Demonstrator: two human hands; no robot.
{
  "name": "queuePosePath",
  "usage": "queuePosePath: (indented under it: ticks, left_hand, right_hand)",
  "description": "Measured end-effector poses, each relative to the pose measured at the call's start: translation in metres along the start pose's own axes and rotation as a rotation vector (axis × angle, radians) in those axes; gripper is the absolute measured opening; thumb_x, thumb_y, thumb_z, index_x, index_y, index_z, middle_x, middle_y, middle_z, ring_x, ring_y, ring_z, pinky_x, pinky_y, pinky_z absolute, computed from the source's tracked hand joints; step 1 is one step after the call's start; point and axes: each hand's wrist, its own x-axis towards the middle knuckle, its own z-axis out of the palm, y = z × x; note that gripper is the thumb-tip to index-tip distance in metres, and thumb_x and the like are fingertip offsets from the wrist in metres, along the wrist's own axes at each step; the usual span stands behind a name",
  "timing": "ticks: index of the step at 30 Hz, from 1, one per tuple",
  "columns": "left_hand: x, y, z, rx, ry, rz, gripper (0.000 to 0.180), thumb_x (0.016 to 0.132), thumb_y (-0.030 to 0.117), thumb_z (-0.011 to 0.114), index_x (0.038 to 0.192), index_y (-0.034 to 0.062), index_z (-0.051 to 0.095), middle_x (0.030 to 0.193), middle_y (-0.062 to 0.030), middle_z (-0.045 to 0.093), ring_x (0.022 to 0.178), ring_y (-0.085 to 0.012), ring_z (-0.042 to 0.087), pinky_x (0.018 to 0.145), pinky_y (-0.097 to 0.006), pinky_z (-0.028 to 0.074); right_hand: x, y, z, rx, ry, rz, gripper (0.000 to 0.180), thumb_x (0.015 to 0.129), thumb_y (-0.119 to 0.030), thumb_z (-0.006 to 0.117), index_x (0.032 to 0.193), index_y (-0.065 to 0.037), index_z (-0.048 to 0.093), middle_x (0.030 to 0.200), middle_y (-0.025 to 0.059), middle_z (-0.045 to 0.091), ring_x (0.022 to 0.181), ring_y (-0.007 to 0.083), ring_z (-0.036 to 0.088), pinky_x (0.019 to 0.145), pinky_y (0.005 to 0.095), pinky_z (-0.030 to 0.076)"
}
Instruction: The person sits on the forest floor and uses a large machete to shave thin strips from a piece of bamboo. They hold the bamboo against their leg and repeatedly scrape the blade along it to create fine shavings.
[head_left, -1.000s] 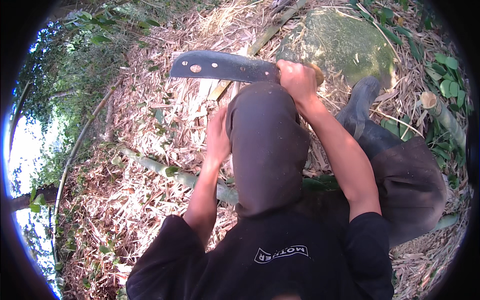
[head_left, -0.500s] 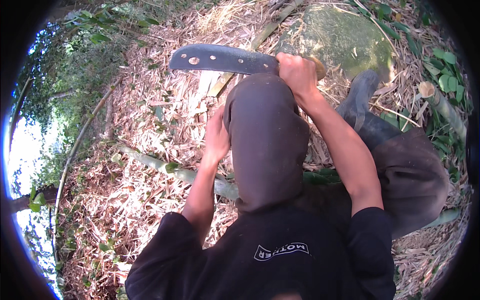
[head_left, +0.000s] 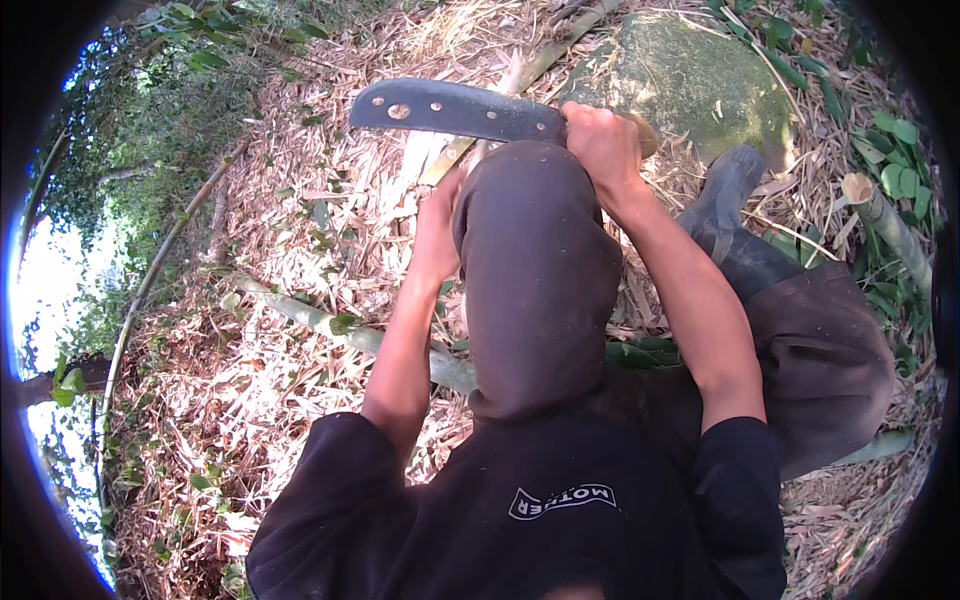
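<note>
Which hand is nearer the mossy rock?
Right. The right hand grips the handle of the dark blade just left of the mossy rock. The left hand sits lower, beyond the hooded head.

Ground (head_left: 250,400) lying under a thick litter of dry straw-coloured bamboo leaves and husks; a green bamboo stem (head_left: 330,325) lying slantwise across it, a large mossy rock (head_left: 690,80) sitting at the upper right, a cut bamboo stump (head_left: 885,215) leaning among green leaves at the right edge
</note>
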Motion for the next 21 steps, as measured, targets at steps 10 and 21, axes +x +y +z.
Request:
queuePosePath:
  ticks: [10,21]
  left_hand:
    - [0.061,0.003,-0.004,0.068,0.110,-0.143,0.028,0.098,0.009,0.048,0.116,-0.0071,0.063,0.092,-0.0258,0.069,0.082,-0.0243,0.066,0.075,-0.037,0.051]
    - [-0.034,-0.012,0.008,0.030,0.108,-0.099,0.030,0.100,0.015,0.055,0.120,-0.0049,0.064,0.085,-0.0168,0.072,0.070,-0.0157,0.061,0.069,-0.034,0.051]
  right_hand:
    - [0.006,-0.007,0.006,-0.001,0.033,-0.052,0.018,0.087,-0.017,0.051,0.077,-0.005,0.060,0.075,0.0162,0.069,0.070,0.0354,0.070,0.061,0.0447,0.056]
    - [-0.001,0.001,0.003,-0.029,0.048,-0.035,0.020,0.087,-0.013,0.049,0.075,-0.006,0.064,0.072,0.0162,0.069,0.066,0.0352,0.070,0.058,0.0447,0.056]
